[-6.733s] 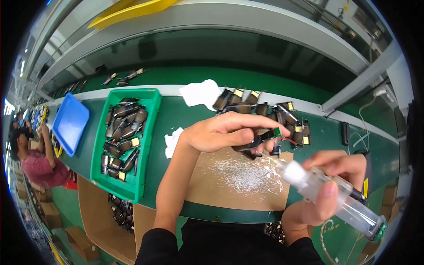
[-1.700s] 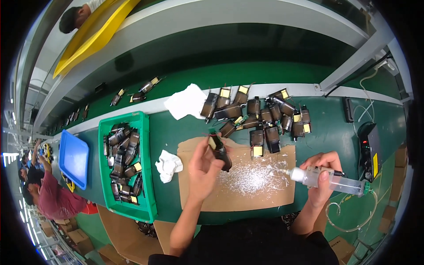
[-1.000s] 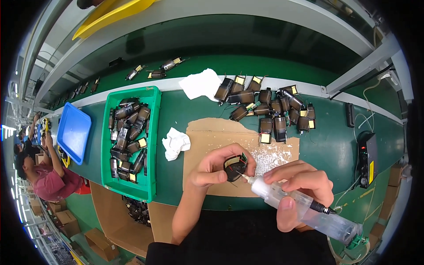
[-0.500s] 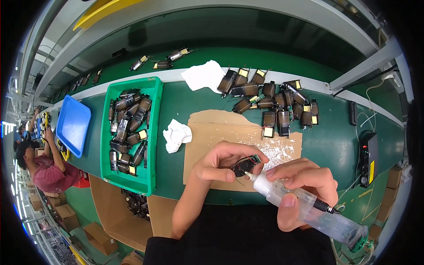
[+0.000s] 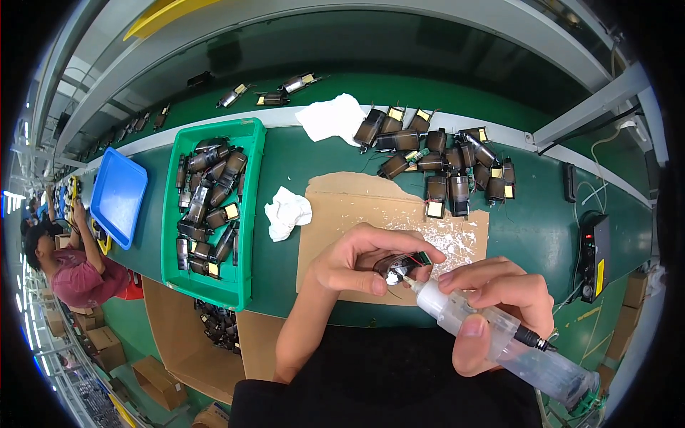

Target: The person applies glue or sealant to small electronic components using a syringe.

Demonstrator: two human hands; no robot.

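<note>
My left hand is closed around a small dark electronic unit with a green circuit board edge and thin wires. White paste sits on the end of the unit facing me. In my right hand, fingers and thumb wrap a clear dispensing syringe with a white front end and a green rear cap. Its nozzle points at the pasted end of the unit, very close to it; whether they touch I cannot tell. Beneath both hands lies a cardboard sheet smeared with white specks.
Several dark units lie piled at the back right. More fill a green bin at left, beside a blue tray. Crumpled white tissue rests near the cardboard. A black controller box stands right. A co-worker sits far left.
White paste now shows on the end of the unit, which has turned slightly in my left hand. The syringe has shifted a little right and its nozzle has backed off slightly.
</note>
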